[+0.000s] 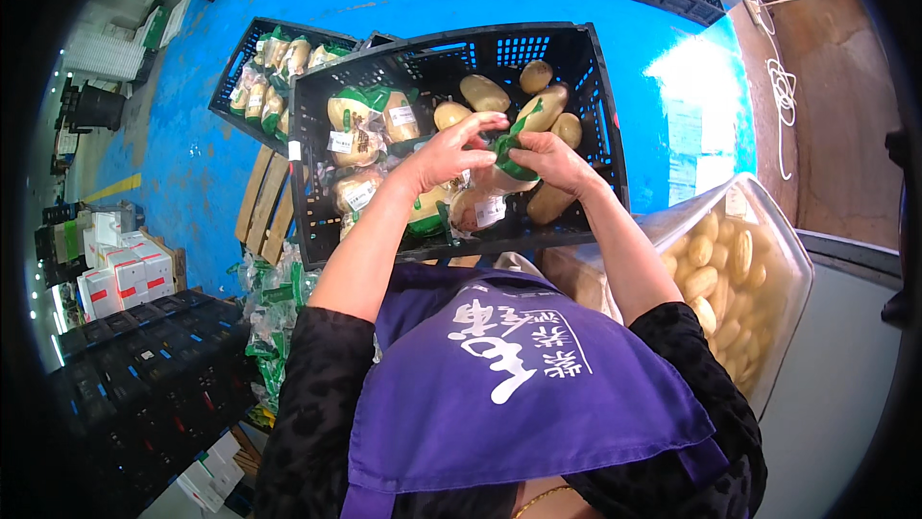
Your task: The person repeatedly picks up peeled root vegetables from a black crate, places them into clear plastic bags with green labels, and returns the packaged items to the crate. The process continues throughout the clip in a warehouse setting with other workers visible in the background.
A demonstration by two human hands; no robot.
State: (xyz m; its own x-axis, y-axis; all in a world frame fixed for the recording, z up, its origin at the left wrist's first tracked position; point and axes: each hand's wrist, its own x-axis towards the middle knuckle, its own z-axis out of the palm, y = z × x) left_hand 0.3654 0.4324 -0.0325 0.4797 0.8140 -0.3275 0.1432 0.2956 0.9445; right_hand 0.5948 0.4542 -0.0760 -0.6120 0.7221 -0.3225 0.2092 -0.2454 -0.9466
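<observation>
A clear and green plastic bag (481,203) with a white label holds a pale lotus root segment inside a black plastic crate (461,254). My right hand (551,159) pinches the gathered green top of this bag between thumb and fingers. On its other side, my left hand (461,152) has thumb and fingers spread, the thumb tip beside the green plastic. Several loose lotus root segments (485,93) lie at the crate's far right. Bagged, labelled segments (356,123) fill its left side. My forearms hide part of the contents.
A second black crate (234,112) with bagged segments stands behind at left, near a wooden pallet (265,202). Plastic bags (277,317) pile at my left. A tub (792,288) of segments is at right. Stacked black crates (151,375) and white boxes (126,274) stand left.
</observation>
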